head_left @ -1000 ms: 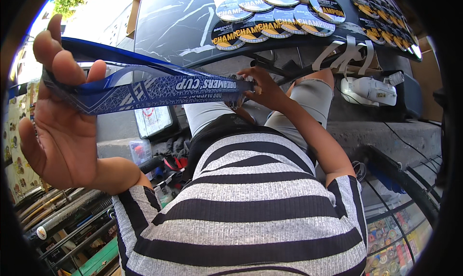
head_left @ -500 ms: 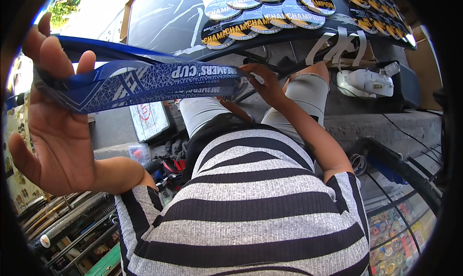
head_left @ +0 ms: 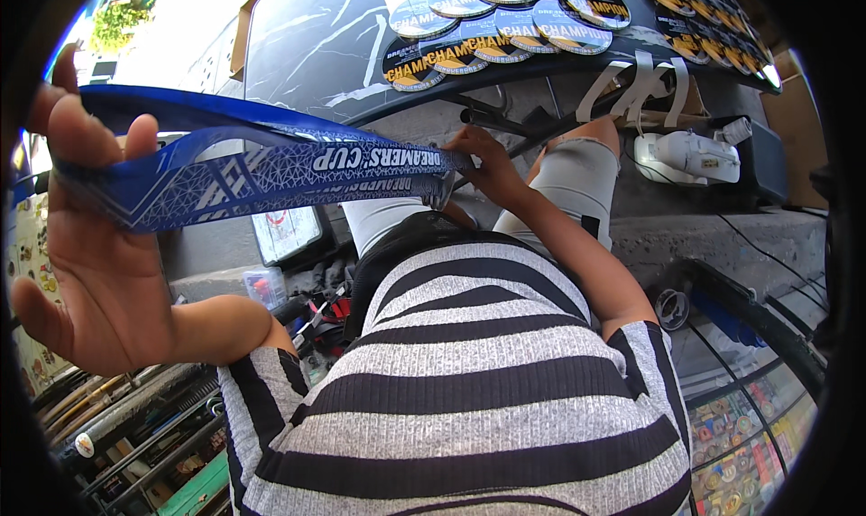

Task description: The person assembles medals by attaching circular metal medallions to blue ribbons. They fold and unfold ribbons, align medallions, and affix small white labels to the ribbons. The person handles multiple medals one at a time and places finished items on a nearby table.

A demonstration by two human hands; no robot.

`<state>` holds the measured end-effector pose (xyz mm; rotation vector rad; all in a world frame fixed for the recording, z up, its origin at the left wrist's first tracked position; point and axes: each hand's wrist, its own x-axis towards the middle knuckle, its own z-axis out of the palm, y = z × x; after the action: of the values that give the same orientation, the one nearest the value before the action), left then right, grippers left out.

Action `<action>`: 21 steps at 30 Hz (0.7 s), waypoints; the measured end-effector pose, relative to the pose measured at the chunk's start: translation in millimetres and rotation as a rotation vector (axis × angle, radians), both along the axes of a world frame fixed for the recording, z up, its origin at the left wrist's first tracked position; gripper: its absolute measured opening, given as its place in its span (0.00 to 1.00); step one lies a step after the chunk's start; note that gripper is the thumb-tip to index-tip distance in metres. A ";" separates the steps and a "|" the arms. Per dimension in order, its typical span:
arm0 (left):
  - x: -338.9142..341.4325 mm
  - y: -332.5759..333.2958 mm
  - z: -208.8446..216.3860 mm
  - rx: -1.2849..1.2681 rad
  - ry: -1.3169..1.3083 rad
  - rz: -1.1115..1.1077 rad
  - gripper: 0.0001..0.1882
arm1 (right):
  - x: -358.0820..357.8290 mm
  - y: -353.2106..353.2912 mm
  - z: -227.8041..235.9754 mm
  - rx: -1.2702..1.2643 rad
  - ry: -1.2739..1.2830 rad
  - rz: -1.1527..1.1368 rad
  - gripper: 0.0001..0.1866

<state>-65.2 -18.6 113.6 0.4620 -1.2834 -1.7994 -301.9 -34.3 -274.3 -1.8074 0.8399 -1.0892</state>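
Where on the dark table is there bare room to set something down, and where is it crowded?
The widest bare patch of table lies between its left edge and the left discs, bordered below, in this view, by the blue ribbons. A slim strip separates the left discs from the right discs. Both groups are crowded.

Blue ribbons loop around the left hand; the right hand pinches their end (discs overlap on the table)

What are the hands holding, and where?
Blue ribbons: the right hand pinches one end; the other end is looped over the open left hand.
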 end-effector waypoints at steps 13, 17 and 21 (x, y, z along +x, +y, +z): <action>2.1 -6.3 7.9 -0.027 0.136 -0.222 0.45 | -30.9 3.3 22.0 -0.069 -0.130 -0.160 0.26; -7.2 0.0 22.3 -0.012 -0.068 0.015 0.47 | -12.5 13.7 25.9 -0.044 -0.084 -0.119 0.28; -10.3 1.4 35.6 0.001 -0.232 0.176 0.49 | 12.9 20.9 29.0 -0.006 0.011 -0.087 0.31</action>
<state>-75.5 -17.2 149.2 0.7784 -1.3521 -1.6341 -289.0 -13.3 -245.3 -1.7974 0.9303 -1.1384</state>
